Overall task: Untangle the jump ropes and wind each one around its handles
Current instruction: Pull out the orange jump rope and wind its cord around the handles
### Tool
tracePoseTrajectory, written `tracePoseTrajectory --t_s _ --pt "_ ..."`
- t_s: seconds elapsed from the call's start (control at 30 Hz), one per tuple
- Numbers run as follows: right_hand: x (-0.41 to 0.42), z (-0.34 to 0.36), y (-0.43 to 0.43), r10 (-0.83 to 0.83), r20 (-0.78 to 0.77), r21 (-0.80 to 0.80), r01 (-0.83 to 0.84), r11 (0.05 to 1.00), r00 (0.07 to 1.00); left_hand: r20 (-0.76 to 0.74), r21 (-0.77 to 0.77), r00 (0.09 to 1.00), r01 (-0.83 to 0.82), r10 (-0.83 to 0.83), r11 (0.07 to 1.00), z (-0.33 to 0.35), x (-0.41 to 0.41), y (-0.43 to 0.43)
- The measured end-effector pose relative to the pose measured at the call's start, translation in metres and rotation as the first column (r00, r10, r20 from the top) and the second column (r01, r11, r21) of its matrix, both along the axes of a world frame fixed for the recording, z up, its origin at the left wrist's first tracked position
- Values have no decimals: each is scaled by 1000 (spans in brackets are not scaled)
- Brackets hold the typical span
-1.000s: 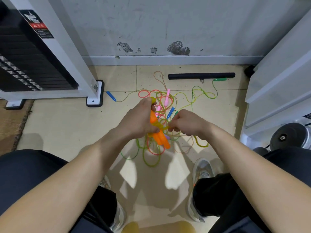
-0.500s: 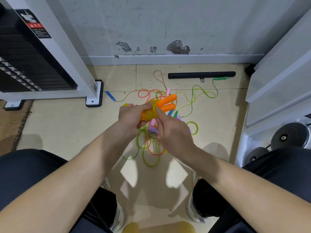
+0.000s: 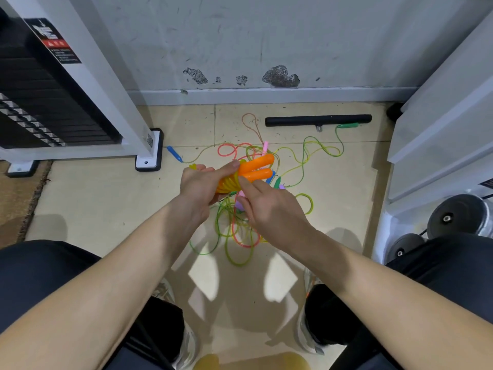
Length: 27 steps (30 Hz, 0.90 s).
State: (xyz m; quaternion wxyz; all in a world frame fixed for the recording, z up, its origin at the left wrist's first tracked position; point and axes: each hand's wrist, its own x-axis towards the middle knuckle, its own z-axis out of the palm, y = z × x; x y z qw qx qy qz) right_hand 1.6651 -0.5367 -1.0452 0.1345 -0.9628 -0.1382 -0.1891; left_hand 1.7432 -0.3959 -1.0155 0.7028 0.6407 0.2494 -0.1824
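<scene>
Jump ropes of thin translucent plastic cord (image 3: 234,231), green, red-pink and yellow, lie in a loose tangle on the beige tiled floor (image 3: 101,198) in front of the seated person's knees. One rope is lifted clear of the heap: its two smooth orange plastic handles (image 3: 257,166) lie side by side, pointing up and to the right, with yellow cord (image 3: 226,182) wound in close coils around their lower part. The left hand (image 3: 198,186) is clenched around the coiled end of this bundle, thumb lying along the top. The right hand (image 3: 269,209) is beside it, its forefinger tip touching the lower orange handle at the edge of the coils; whether it pinches any cord cannot be told. Among the cords on the floor are a small blue handle (image 3: 174,154) well off to the left, a green handle (image 3: 348,126) near the wall on the right, and a pink handle (image 3: 265,146) just beyond the orange ones. A black cylindrical bar (image 3: 317,120) lies on the floor along the grey wall, touching the green handle's end. A white-framed weight stack (image 3: 53,102) stands at the left, and round dark weight plates (image 3: 458,217) sit at the right.
</scene>
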Motion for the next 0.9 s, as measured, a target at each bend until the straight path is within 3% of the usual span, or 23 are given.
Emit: tracePoseTrajectory --t_s 0.07,0.13,0.2,0.3,0.43,0.6,0.77,0.9 --pt "-5 7 4 -62 -90 177 78 981 994 -26 -20 1000 1 -1 1000 4 3 1" --pt "-4 14 2 -129 -297 347 232 908 946 -59 -16 998 -2 1 1000 8 7 4" --pt "1 16 -8 12 -537 507 311 804 843 -86 -27 996 21 -23 999 12 8 5" --pt "10 19 -30 351 -627 715 335 613 696 -98 -37 993 65 -68 997 12 10 10" --pt "14 24 -51 507 -672 728 358 585 539 -108 -108 976 178 -189 978 10 14 20" --pt "14 28 -61 481 -697 713 443 543 532 -58 -122 911 400 -409 908 10 12 27" --pt "17 26 -62 383 -755 638 460 618 533 40 66 863 501 -504 863 12 11 28" --pt "19 28 -60 360 -776 615 495 614 518 97 292 810 532 -578 795 13 11 28"
